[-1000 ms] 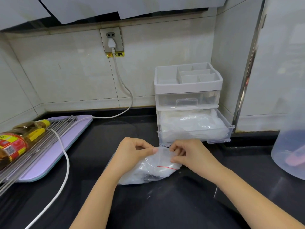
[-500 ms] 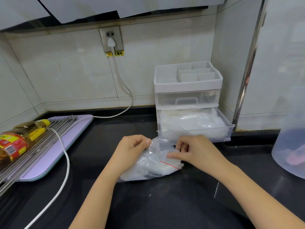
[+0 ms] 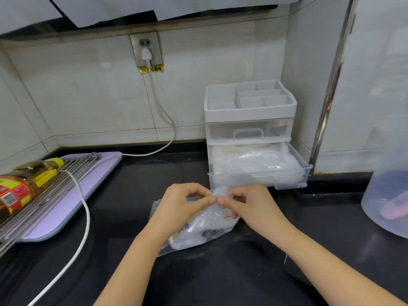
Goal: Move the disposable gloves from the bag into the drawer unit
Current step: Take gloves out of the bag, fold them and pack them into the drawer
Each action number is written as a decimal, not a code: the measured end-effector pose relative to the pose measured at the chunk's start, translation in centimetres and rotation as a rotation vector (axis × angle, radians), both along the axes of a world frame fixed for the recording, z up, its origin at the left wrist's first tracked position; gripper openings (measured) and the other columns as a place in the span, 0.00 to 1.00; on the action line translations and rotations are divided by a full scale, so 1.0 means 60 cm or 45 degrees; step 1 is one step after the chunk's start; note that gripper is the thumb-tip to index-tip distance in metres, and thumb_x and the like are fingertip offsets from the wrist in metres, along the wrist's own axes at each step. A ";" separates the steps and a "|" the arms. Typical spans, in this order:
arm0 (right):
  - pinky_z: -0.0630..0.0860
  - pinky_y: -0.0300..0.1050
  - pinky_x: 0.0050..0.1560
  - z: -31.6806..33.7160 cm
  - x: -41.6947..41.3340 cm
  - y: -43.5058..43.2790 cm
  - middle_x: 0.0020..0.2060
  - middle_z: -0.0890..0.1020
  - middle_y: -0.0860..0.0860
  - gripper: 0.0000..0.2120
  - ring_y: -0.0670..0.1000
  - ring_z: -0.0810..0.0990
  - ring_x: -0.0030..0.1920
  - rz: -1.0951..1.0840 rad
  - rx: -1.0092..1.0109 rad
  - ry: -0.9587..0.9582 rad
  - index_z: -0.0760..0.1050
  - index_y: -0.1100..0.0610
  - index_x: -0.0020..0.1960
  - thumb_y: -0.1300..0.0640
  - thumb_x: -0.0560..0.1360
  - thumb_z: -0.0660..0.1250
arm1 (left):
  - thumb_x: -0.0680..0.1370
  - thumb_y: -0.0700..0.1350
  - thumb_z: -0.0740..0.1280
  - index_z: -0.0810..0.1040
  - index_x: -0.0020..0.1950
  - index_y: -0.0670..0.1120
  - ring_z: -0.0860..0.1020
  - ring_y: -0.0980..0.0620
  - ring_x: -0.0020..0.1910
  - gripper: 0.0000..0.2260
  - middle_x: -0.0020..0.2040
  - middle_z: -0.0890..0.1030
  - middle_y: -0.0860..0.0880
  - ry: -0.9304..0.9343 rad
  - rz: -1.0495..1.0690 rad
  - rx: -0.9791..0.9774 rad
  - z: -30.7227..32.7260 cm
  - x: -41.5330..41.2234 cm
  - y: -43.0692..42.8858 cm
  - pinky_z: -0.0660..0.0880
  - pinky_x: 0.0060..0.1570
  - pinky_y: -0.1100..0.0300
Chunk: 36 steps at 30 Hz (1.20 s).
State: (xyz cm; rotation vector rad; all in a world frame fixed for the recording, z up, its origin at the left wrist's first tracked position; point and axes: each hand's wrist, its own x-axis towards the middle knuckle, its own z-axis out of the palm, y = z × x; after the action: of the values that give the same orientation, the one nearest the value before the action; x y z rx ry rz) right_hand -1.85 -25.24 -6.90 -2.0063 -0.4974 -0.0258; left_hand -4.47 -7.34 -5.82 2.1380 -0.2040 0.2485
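In the head view, a clear zip bag (image 3: pixel 199 231) is seen lying on the black surface (image 3: pixel 220 281), just below the middle of the picture. White disposable gloves (image 3: pixel 192 236) are packed inside it, toward its 7 o'clock end. The bag's crumpled upper edge is pinched at its 1 o'clock corner by both hands: the left hand (image 3: pixel 183 204) with thumb and forefinger curled onto the film, the right hand (image 3: pixel 250 206) likewise, the fingertips of the two almost meeting.

At 1 o'clock from the bag, the drawer unit (image 3: pixel 249 107) is set against the tiled wall. Its lower drawer (image 3: pixel 284 183) is pulled out, close to the hands, and is filled with more crinkled clear plastic (image 3: pixel 254 160); the upper drawer is pushed in.

At 9 o'clock, an oil bottle (image 3: pixel 19 188) is laid on a wire rack (image 3: pixel 55 186) over a lilac board (image 3: pixel 66 215). A white cable (image 3: pixel 85 219) is run from the wall socket (image 3: pixel 146 49) at 11 o'clock down across the surface. At 3 o'clock, a translucent container (image 3: pixel 388 202) is partly cut off by the frame.
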 end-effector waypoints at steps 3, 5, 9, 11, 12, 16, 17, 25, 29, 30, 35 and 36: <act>0.76 0.36 0.36 0.008 -0.003 0.000 0.26 0.78 0.51 0.10 0.40 0.75 0.27 0.005 0.116 0.058 0.81 0.60 0.36 0.54 0.69 0.75 | 0.72 0.44 0.74 0.84 0.41 0.48 0.81 0.61 0.42 0.01 0.40 0.84 0.56 -0.029 0.047 -0.035 0.001 -0.001 0.001 0.73 0.46 0.72; 0.76 0.38 0.36 0.011 -0.002 -0.002 0.24 0.78 0.48 0.10 0.41 0.74 0.26 0.002 0.180 0.078 0.81 0.60 0.35 0.54 0.70 0.75 | 0.73 0.43 0.73 0.84 0.40 0.48 0.81 0.61 0.41 0.02 0.39 0.84 0.55 -0.013 0.064 -0.054 0.002 -0.001 0.003 0.72 0.44 0.72; 0.71 0.30 0.32 0.016 -0.002 0.000 0.22 0.78 0.45 0.15 0.40 0.73 0.25 0.013 0.225 0.096 0.81 0.62 0.35 0.55 0.76 0.67 | 0.74 0.43 0.72 0.83 0.40 0.48 0.81 0.59 0.42 0.03 0.40 0.84 0.54 0.001 0.073 -0.087 0.000 0.003 0.010 0.75 0.47 0.66; 0.70 0.29 0.31 0.015 0.000 0.001 0.22 0.78 0.45 0.17 0.39 0.73 0.24 -0.007 0.251 0.141 0.80 0.64 0.36 0.55 0.78 0.64 | 0.75 0.42 0.71 0.82 0.40 0.47 0.81 0.56 0.42 0.04 0.40 0.84 0.53 0.008 0.088 -0.137 -0.001 0.006 0.014 0.76 0.49 0.60; 0.69 0.28 0.31 0.014 0.003 -0.002 0.22 0.78 0.45 0.18 0.39 0.73 0.23 -0.029 0.242 0.161 0.79 0.64 0.35 0.54 0.79 0.64 | 0.75 0.42 0.71 0.81 0.40 0.46 0.82 0.55 0.43 0.04 0.40 0.84 0.51 0.007 0.101 -0.170 0.000 0.008 0.017 0.77 0.51 0.58; 0.71 0.30 0.31 0.012 0.013 -0.019 0.24 0.79 0.49 0.17 0.41 0.72 0.22 -0.125 -0.188 0.178 0.78 0.60 0.32 0.54 0.77 0.64 | 0.77 0.41 0.68 0.79 0.42 0.43 0.81 0.55 0.42 0.05 0.40 0.84 0.49 -0.042 0.192 -0.289 0.003 0.011 0.026 0.76 0.48 0.63; 0.73 0.32 0.31 0.011 0.015 -0.022 0.25 0.80 0.49 0.16 0.43 0.73 0.23 -0.133 -0.381 0.180 0.79 0.59 0.32 0.54 0.76 0.64 | 0.78 0.41 0.67 0.78 0.43 0.42 0.81 0.57 0.41 0.05 0.39 0.84 0.50 -0.053 0.205 -0.307 0.004 0.010 0.027 0.75 0.46 0.66; 0.66 0.39 0.30 0.025 0.006 -0.020 0.24 0.70 0.46 0.21 0.47 0.69 0.29 -0.218 -0.961 -0.125 0.68 0.54 0.28 0.42 0.70 0.69 | 0.78 0.44 0.66 0.79 0.44 0.45 0.79 0.59 0.37 0.05 0.38 0.84 0.51 -0.044 0.112 -0.262 0.006 0.002 0.016 0.72 0.42 0.72; 0.68 0.33 0.34 0.023 0.005 -0.021 0.40 0.74 0.41 0.12 0.45 0.71 0.32 -0.243 -0.382 -0.679 0.71 0.48 0.41 0.46 0.68 0.73 | 0.77 0.42 0.68 0.79 0.44 0.44 0.77 0.58 0.37 0.04 0.36 0.82 0.49 -0.049 -0.016 -0.271 0.000 0.002 0.007 0.72 0.41 0.70; 0.70 0.32 0.36 0.022 0.004 -0.021 0.48 0.73 0.38 0.14 0.45 0.73 0.33 -0.177 -0.323 -0.726 0.73 0.46 0.50 0.49 0.68 0.74 | 0.77 0.41 0.68 0.79 0.44 0.44 0.77 0.58 0.37 0.03 0.36 0.82 0.48 -0.053 -0.048 -0.266 -0.001 0.002 0.004 0.71 0.41 0.70; 0.69 0.24 0.47 0.000 0.009 -0.015 0.55 0.76 0.34 0.15 0.31 0.75 0.47 0.114 -0.183 -0.669 0.79 0.47 0.55 0.63 0.72 0.70 | 0.77 0.44 0.69 0.80 0.43 0.48 0.81 0.59 0.43 0.03 0.40 0.83 0.54 -0.030 -0.143 -0.097 -0.010 0.002 -0.008 0.73 0.47 0.68; 0.71 0.26 0.46 -0.004 0.010 -0.016 0.50 0.80 0.37 0.12 0.32 0.76 0.47 0.108 -0.150 -0.639 0.81 0.49 0.51 0.64 0.73 0.69 | 0.76 0.47 0.70 0.80 0.43 0.49 0.81 0.58 0.43 0.03 0.40 0.83 0.54 0.013 -0.125 -0.044 -0.012 0.004 -0.008 0.73 0.47 0.66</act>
State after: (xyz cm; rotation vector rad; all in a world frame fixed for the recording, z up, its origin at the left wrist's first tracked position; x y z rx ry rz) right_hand -1.22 -26.17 -7.11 -2.0891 -0.9186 -0.4655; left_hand -4.25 -7.84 -6.54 2.0878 -0.2958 0.1830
